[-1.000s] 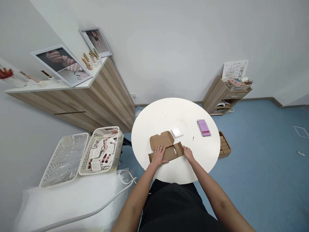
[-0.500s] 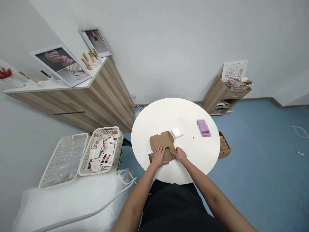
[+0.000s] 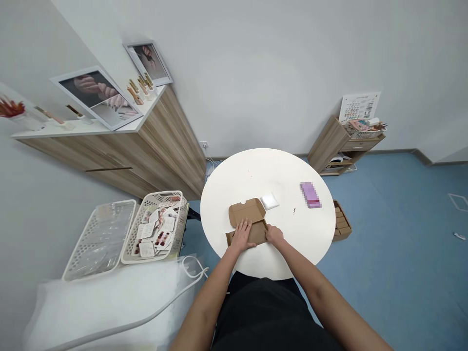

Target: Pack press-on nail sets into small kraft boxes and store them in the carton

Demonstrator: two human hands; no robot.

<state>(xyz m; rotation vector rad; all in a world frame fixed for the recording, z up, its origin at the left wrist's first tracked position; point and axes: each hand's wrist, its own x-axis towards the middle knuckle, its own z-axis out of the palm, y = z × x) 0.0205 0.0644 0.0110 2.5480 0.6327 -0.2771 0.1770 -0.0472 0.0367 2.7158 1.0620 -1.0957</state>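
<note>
Leftward along the cardboard box (image 3: 247,210), the right hand (image 3: 274,236) has slid since the earlier view, and the box's right end now lies folded in instead of standing out. The box sits on the round white table (image 3: 263,168), near the edge closest to the person, with its brown lid panel lying open toward the table's centre. The left hand (image 3: 242,235) is spread flat, pressing on the box's lower panel. The right hand is bent over the folded end with its fingers bunched together; whether they pinch the card cannot be told.

Two hands work on this one box. Just past the lid lies one small white packet (image 3: 269,200), and nearer the table's right edge lies one pink pack (image 3: 310,195), too blurred to read. Beyond that edge, a brown carton (image 3: 341,222) stands on the blue floor. Left of the table are two white lattice baskets, one (image 3: 155,248) holding printed cards and the other (image 3: 98,239) holding clear plastic pieces. Behind them stands a wood-grain cabinet (image 3: 171,141) with two framed photographs (image 3: 95,100) on top.
</note>
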